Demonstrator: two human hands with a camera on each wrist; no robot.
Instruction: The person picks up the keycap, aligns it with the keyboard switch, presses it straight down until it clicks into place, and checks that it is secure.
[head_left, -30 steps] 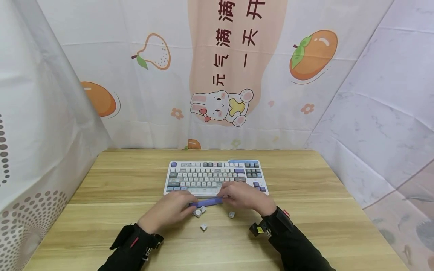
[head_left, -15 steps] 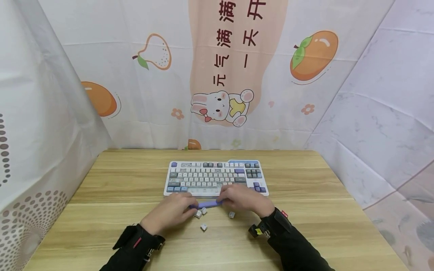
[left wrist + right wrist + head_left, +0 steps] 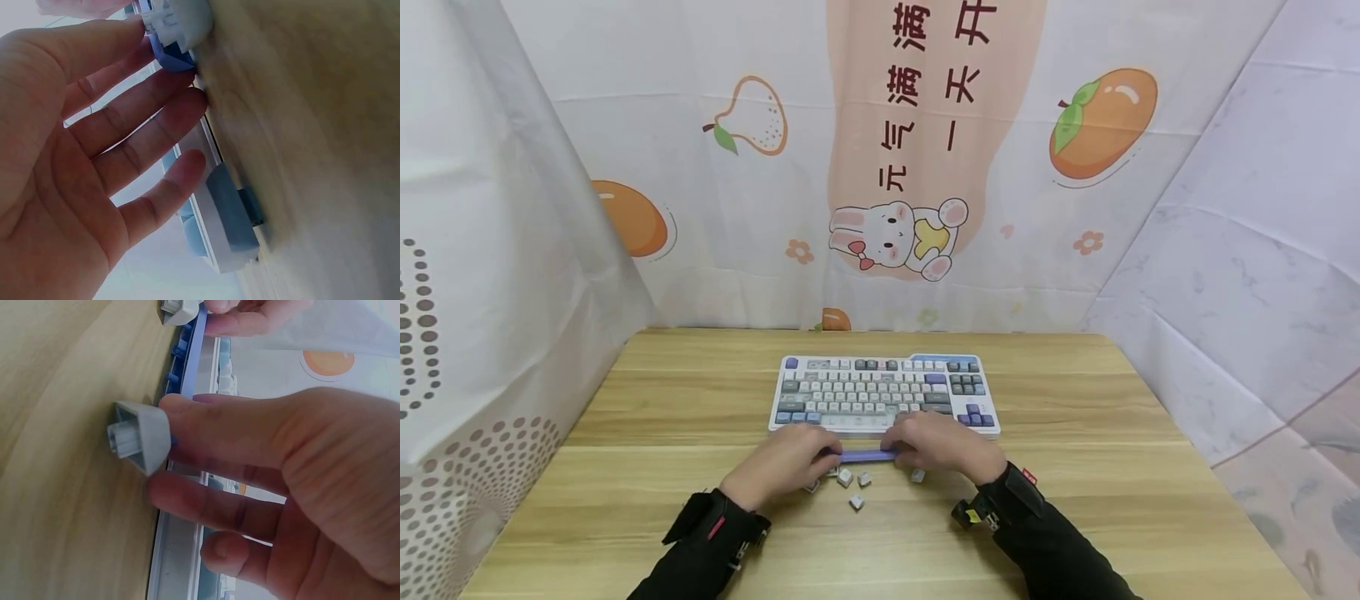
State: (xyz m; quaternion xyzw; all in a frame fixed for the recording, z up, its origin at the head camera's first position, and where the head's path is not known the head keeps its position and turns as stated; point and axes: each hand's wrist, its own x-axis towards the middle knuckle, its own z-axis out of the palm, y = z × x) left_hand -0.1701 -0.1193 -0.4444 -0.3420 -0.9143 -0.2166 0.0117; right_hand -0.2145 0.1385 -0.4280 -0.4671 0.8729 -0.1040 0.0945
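A long purple spacebar keycap [image 3: 868, 456] lies between both hands, just in front of the keyboard [image 3: 865, 392]. My left hand [image 3: 786, 462] pinches its left end with thumb and forefinger, the other fingers spread apart in the left wrist view. At the other end my right hand [image 3: 936, 442] holds it between thumb and fingers. In the right wrist view the stems under the spacebar [image 3: 181, 353] show, and a white keycap [image 3: 150, 434] lies on its side close to the right thumb. Another white keycap [image 3: 184, 22] is near the left thumb.
Several loose white keycaps lie on the wooden table [image 3: 1075, 500], among them a keycap [image 3: 845, 477] by the left hand and a keycap [image 3: 857, 502] nearer the person. A printed curtain [image 3: 760, 250] hangs behind the table.
The spacebar has gone from slanted to nearly level and sits slightly nearer the person. Loose keycaps beside the left hand have shifted and spread. The head view has turned slightly left.
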